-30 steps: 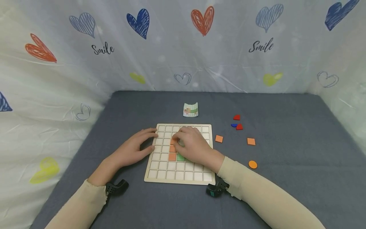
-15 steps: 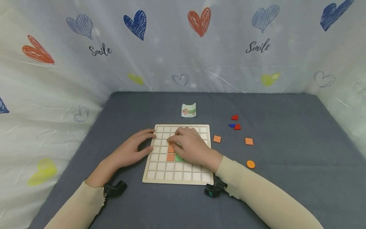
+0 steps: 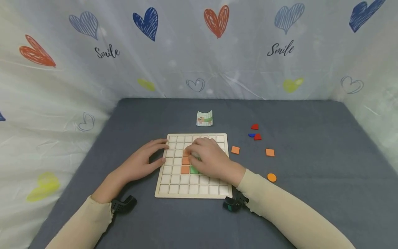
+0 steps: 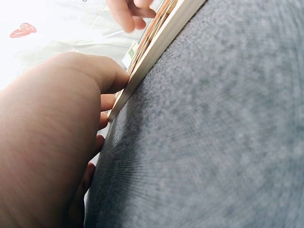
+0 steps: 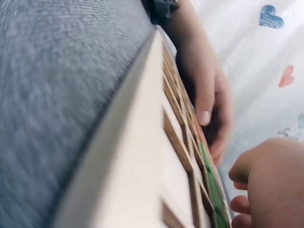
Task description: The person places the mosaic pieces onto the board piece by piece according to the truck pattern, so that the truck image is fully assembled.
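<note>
Backdrop (image 3: 174,62), pale sheet printed with hearts and "Smile", behind the table and along its sides. Table (image 3: 311,145), covered in dark grey cloth. Right sleeve (image 3: 289,214) and left sleeve (image 3: 84,224), both cream. Gridded board (image 3: 192,189), light wood, lying flat on the cloth between the person's arms. Left hand (image 3: 141,160), fingers spread, tips and thumb touching the board's left edge. Right hand (image 3: 211,160), over the board, fingers bent, tips at the uppermost of three orange squares in one column; cannot tell whether they pinch it or merely touch. Wrist units, two, black: left unit (image 3: 124,205), right unit (image 3: 233,204). Card (image 3: 204,118), patterned, slightly curled, beyond the board. Orange disc (image 3: 272,177), right of the board. Seated column: lowest orange square (image 3: 185,169), beside green piece (image 3: 194,170), partly covered. Loose orange squares, two: nearer square (image 3: 235,150), just beside the board; farther square (image 3: 269,152). Red pieces, two: upper red piece (image 3: 255,127); lower red piece (image 3: 257,137), touching blue piece (image 3: 251,135), rounded.
</note>
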Demonstrator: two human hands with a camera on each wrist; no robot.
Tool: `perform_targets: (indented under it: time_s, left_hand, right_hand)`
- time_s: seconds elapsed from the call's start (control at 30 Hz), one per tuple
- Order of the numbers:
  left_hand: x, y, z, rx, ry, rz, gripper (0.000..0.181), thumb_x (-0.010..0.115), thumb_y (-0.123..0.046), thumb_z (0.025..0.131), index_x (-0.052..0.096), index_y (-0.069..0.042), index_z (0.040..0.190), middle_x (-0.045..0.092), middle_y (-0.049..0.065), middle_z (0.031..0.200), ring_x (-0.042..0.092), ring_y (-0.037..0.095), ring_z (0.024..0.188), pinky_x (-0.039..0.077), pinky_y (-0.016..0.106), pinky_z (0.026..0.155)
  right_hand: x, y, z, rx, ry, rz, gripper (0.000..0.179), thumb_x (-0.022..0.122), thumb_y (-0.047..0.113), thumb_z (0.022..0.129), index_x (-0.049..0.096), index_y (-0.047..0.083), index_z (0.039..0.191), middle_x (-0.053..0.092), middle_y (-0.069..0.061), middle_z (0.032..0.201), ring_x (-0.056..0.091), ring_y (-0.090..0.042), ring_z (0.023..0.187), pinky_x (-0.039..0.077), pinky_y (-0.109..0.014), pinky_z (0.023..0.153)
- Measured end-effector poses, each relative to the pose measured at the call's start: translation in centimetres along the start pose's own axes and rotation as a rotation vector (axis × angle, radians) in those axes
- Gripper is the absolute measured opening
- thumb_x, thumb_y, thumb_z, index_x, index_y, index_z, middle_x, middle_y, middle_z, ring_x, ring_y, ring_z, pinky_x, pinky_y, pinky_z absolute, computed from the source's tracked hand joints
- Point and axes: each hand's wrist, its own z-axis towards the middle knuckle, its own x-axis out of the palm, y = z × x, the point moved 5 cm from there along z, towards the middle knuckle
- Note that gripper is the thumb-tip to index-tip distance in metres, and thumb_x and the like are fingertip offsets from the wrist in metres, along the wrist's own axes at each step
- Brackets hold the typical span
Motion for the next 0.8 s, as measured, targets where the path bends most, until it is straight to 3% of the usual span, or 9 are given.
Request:
perform_targets:
  time_s: [0.37,0.6,0.8]
  left_hand:
    - [0.1,0.1,0.0,0.009,-0.003,0.004,0.054,0.069,-0.039,0.111,0.057,-0.016,0.158,0.038,0.006,0.174,0.031,0.036,0.162,0.031,0.065,0.127]
    - [0.2,0.1,0.0,0.007,0.010,0.000,0.054,0.067,-0.043,0.111,0.056,-0.018,0.158,0.037,0.006,0.175,0.032,0.035,0.162,0.033,0.064,0.126]
    - [0.0,0.2,0.0,0.002,0.011,0.015,0.053,0.067,-0.043,0.111,0.057,-0.019,0.158,0.038,0.005,0.174,0.031,0.035,0.162,0.025,0.064,0.130]
  right_hand:
    - [-3.3,-1.8,-2.4,0.076,-0.030,-0.039,0.028,0.067,0.021,0.108,0.079,0.010,0.130,0.072,-0.005,0.122,0.065,-0.026,0.118,0.049,-0.053,0.107]
    - [-6.6,-5.6,-4.3,0.200,-0.091,-0.021,0.031,0.068,0.021,0.108,0.077,0.006,0.133,0.072,-0.008,0.127,0.064,-0.031,0.122,0.048,-0.057,0.108]
    - [-8.7,-9.1,-7.1,0.314,-0.125,-0.046,0.032,0.070,0.020,0.107,0.075,0.006,0.135,0.071,-0.012,0.128,0.064,-0.033,0.115,0.048,-0.059,0.102]
